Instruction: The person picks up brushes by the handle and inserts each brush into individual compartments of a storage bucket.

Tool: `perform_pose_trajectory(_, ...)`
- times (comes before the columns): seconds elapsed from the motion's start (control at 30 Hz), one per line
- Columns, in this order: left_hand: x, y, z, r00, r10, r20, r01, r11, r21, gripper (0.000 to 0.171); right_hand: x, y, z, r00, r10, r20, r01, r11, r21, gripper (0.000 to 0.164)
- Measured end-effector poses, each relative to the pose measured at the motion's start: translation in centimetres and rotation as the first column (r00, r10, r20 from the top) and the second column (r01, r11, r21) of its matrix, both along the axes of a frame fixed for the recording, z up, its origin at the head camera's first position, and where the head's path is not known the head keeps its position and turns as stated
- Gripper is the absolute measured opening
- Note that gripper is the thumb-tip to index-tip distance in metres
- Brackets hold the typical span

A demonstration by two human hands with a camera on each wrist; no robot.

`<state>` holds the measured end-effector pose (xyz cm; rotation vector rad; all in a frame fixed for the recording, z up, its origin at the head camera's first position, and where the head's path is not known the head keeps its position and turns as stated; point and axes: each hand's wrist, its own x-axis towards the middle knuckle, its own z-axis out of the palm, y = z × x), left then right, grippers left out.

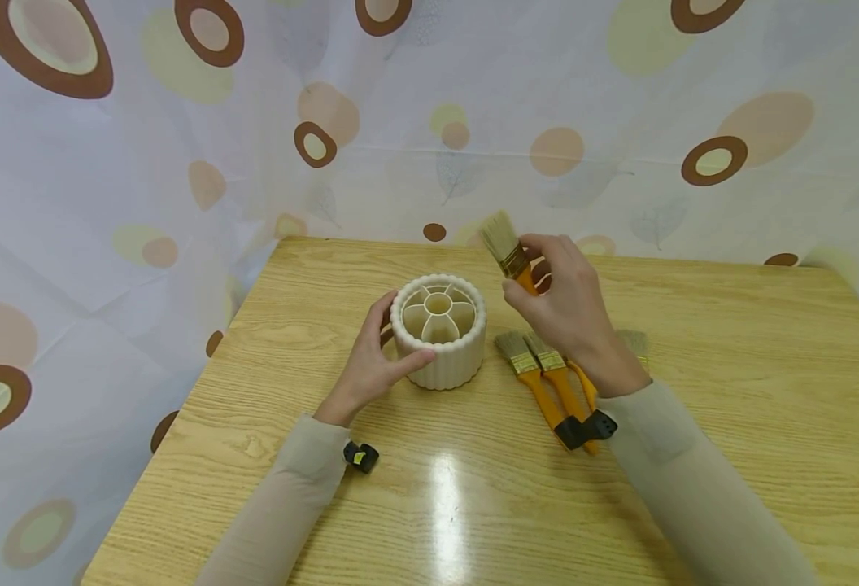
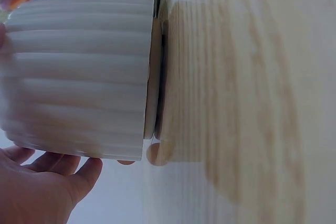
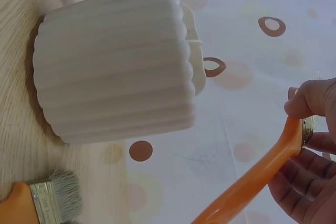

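Note:
A cream, ribbed round holder (image 1: 447, 366) with petal-shaped compartments around a central ring stands upright on the table. My left hand (image 1: 372, 358) holds it from the left, thumb at the near side and fingers around the far side. In my right hand (image 1: 564, 297) is a flat paintbrush (image 1: 504, 240), pinched near its metal ferrule with pale bristles upward. The right wrist view shows its orange handle (image 3: 247, 187) slanting down. This brush is in the air, to the right of the holder and apart from it.
More paintbrushes (image 1: 555, 381) with orange handles lie on the wooden table (image 1: 737, 358) under my right forearm, which partly covers them. A patterned cloth (image 1: 400, 187) hangs behind the table and along its left side.

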<state>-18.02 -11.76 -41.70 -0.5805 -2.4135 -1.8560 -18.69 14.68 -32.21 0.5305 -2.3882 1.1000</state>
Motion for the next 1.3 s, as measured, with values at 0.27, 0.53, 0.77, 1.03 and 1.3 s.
perform_pose_trajectory(0.27, 0.1, 0.0, 0.0, 1.0, 0.003, 0.0, -0.003, 1.0, 0.001, 0.098, -0.4, -0.4, 0.8, 0.999, 0.038, -0.011, -0.038, 0.998, -0.046, 0.045)
perform_pose_trajectory(0.53, 0.0, 0.0, 0.1, 1.0, 0.004, 0.001, -0.004, 1.0, -0.004, 0.096, -0.9, -0.6, 1.5, 0.998, 0.068, 0.0, -0.068, 0.994, -0.08, 0.047)
perform_pose_trajectory(0.77, 0.0, 0.0, 0.1, 1.0, 0.004, 0.005, -0.004, 1.0, -0.003, 0.095, -1.2, -1.2, 2.0, 0.994, 0.11, 0.008, -0.108, 0.987, -0.123, 0.046)
perform_pose_trajectory(1.03, 0.1, -0.1, 0.0, 1.0, 0.002, 0.011, -0.002, 1.0, -0.002, 0.101, -1.6, -1.9, 2.4, 0.99, 0.138, 0.004, -0.136, 0.979, -0.155, 0.046)
perform_pose_trajectory(1.3, 0.1, -0.1, 0.0, 1.0, 0.008, 0.017, -0.008, 1.0, -0.009, 0.104, -0.6, -3.2, 4.3, 0.988, 0.156, -0.014, -0.155, 0.964, -0.214, 0.044)
